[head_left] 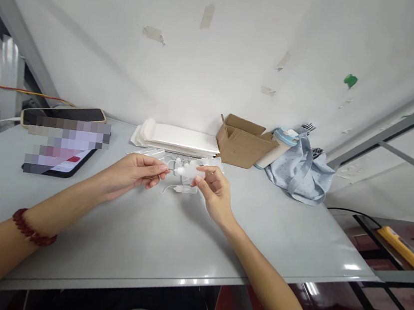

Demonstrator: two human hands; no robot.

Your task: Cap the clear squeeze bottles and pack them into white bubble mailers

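Note:
My right hand grips a small white plastic dropper bottle between thumb and fingers, its narrow end pointing left. At that end my left hand pinches a thin tube, mostly hidden by the fingertips. I cannot tell whether the tube is joined to the bottle. Just below lies another small clear bottle with a thin curved tube on the table. Behind my hands are several small white and clear plastic pieces and a clear plastic bag.
Flat white cartons lie stacked against the wall, beside an open brown cardboard box. Right of it are a cup with a blue lid and a light blue cloth bag. Two phones, one lit, one dark, sit left.

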